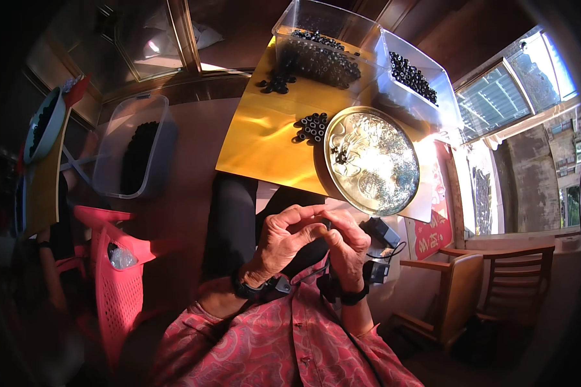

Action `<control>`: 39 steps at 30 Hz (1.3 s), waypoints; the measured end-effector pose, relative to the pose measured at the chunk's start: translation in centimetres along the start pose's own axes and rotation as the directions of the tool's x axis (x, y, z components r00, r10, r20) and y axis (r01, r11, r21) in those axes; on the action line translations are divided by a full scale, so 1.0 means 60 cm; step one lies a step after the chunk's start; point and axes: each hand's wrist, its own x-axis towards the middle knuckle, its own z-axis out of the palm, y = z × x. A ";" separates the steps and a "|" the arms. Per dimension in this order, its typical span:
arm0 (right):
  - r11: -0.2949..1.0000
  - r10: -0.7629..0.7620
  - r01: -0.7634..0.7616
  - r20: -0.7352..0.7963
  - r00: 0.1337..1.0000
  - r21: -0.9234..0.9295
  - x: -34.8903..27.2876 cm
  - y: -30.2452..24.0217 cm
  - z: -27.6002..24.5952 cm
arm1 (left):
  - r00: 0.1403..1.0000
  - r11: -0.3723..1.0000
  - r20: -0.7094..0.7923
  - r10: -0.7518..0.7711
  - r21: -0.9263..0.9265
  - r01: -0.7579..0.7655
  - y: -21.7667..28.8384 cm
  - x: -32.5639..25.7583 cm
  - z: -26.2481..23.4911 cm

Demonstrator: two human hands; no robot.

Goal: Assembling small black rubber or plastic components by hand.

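Just in front of my chest, below the table edge, my left hand and my right hand meet at the fingertips. Both hands are closed in a pinch. A speck of something dark shows between the fingers, too small and covered to name. Beyond them lies a round shiny metal tray, with a few small black pieces near its left side. Left of the tray, small black ring-shaped parts are grouped close together on the yellow tabletop.
At the table's far side stand two clear plastic boxes, one beside the other, both holding many black rings. A loose black heap lies nearby. Left are a floor tub, a pink chair and another person's arm; right, wooden chairs.
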 end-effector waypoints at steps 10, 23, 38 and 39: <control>0.965 -0.094 0.111 0.081 0.992 -0.237 -0.011 -0.014 -0.005 | 0.977 0.961 0.130 -0.169 -0.199 0.192 0.015 -0.007 -0.010; 0.891 -0.105 0.160 0.152 0.983 -0.424 -0.033 -0.019 -0.014 | 0.941 0.955 0.228 -0.249 -0.102 0.278 0.003 -0.023 -0.013; 0.974 -0.028 0.055 0.124 0.992 -0.219 -0.046 -0.027 -0.027 | 0.971 0.972 0.169 -0.170 -0.137 0.194 -0.008 -0.041 0.004; 0.981 -0.006 0.025 0.100 0.995 -0.191 -0.051 -0.027 -0.026 | 0.974 0.976 0.160 -0.159 -0.122 0.179 -0.009 -0.041 0.006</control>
